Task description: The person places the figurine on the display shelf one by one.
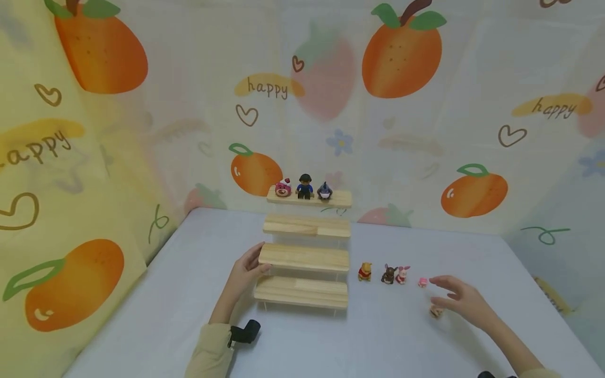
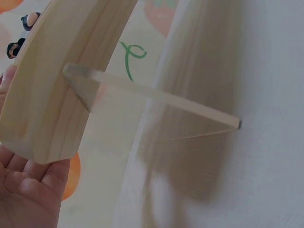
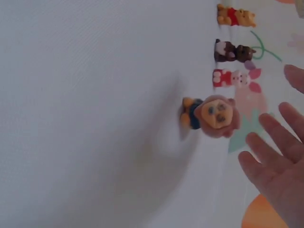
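My left hand (image 1: 248, 265) grips the left end of a tiered wooden display stand (image 1: 304, 257), thumb in front and fingers at the back edge of one step. In the left wrist view, the hand (image 2: 31, 190) lies partly hidden behind the plank (image 2: 52, 99). My right hand (image 1: 465, 302) hovers with spread fingers, holding nothing. Close by it are a small pink figurine (image 1: 423, 282) and a figurine with a brownish-pink mane (image 3: 218, 116), which shows partly below the hand as a beige figurine (image 1: 436, 312).
On the top step stand a pink bear figurine (image 1: 283, 188), a dark-capped figurine (image 1: 304, 187) and a grey-blue figurine (image 1: 324, 191). Right of the stand are a yellow bear in red (image 1: 364, 272), a brown figurine (image 1: 388, 274) and a pink-eared figurine (image 1: 402, 275). A printed cloth hangs behind.
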Action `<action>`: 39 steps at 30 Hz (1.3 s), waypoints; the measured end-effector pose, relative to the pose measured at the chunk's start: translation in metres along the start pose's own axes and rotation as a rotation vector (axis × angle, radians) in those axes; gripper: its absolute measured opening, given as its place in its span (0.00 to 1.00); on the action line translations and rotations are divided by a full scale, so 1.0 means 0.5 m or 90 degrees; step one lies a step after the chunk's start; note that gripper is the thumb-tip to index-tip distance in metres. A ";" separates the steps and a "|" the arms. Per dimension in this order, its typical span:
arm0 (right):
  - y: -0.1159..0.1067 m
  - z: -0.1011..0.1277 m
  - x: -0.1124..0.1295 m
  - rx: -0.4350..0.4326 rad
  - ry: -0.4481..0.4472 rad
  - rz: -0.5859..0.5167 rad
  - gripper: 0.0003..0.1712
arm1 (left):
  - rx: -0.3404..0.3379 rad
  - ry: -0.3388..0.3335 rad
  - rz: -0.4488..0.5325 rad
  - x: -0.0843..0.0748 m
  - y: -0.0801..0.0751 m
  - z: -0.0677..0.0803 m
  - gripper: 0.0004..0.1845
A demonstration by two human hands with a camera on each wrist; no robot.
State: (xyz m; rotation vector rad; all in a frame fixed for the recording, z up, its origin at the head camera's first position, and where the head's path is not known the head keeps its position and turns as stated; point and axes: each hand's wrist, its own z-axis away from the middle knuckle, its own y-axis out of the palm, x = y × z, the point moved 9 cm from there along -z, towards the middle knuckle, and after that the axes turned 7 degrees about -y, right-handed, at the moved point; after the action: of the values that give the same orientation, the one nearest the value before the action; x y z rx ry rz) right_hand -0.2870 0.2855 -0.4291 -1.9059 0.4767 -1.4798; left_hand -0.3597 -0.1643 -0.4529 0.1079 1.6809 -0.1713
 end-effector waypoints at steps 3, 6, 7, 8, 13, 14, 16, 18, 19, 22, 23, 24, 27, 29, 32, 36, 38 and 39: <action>0.020 0.013 -0.030 0.069 0.023 -0.028 0.26 | -0.003 -0.002 0.003 -0.001 -0.001 -0.001 0.35; 0.038 0.023 -0.052 0.111 0.021 -0.053 0.25 | -0.003 -0.003 0.004 0.001 -0.002 -0.003 0.35; 0.041 0.025 -0.058 0.111 0.018 -0.057 0.24 | -0.004 -0.004 0.006 0.001 -0.003 -0.003 0.34; 0.043 0.025 -0.061 0.104 0.003 -0.056 0.23 | -0.004 -0.003 0.007 0.002 -0.003 -0.003 0.34; 0.039 0.025 -0.064 0.048 -0.035 -0.025 0.18 | -0.005 -0.007 0.012 0.009 -0.005 0.001 0.34; 0.039 0.025 -0.063 0.042 -0.039 -0.022 0.18 | -0.005 -0.008 0.011 0.010 -0.005 0.001 0.35; 0.038 0.025 -0.062 0.032 -0.036 -0.024 0.17 | -0.005 -0.008 0.007 0.011 -0.005 0.003 0.35; 0.038 0.025 -0.062 0.028 -0.034 -0.025 0.17 | -0.008 -0.006 0.003 0.011 -0.006 0.004 0.35; 0.038 0.025 -0.061 0.024 -0.032 -0.023 0.17 | -0.008 -0.005 0.002 0.011 -0.006 0.004 0.36; 0.032 0.022 -0.062 0.003 -0.016 -0.015 0.18 | -0.005 -0.004 0.004 0.009 -0.005 0.004 0.35; 0.029 0.020 -0.062 -0.008 -0.007 -0.020 0.19 | -0.003 -0.005 0.006 0.007 -0.004 0.004 0.35; 0.026 0.018 -0.062 -0.017 0.006 -0.024 0.20 | 0.000 -0.006 0.008 0.007 -0.004 0.004 0.35; 0.011 0.007 -0.052 -0.057 0.020 -0.029 0.18 | 0.005 -0.015 0.007 -0.008 0.001 0.007 0.35; 0.005 -0.001 -0.035 -0.074 0.014 -0.038 0.16 | 0.006 -0.024 0.001 -0.022 0.006 0.011 0.35; 0.000 -0.015 -0.008 -0.082 -0.012 -0.070 0.12 | 0.006 -0.034 -0.010 -0.043 0.012 0.020 0.34; 0.000 -0.035 0.015 -0.069 -0.035 -0.112 0.12 | 0.007 -0.033 -0.008 -0.043 0.013 0.018 0.33; -0.001 -0.043 0.024 -0.069 -0.042 -0.103 0.12 | 0.007 -0.026 -0.006 -0.041 0.013 0.016 0.33; -0.002 -0.047 0.028 -0.070 -0.047 -0.099 0.12 | 0.007 -0.025 -0.001 -0.036 0.012 0.014 0.33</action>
State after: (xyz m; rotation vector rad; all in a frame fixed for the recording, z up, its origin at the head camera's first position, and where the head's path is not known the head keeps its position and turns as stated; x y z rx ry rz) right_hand -0.3053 0.2705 -0.4154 -2.1173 0.3914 -1.5023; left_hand -0.3497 -0.1591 -0.4359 0.1101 1.6411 -0.1822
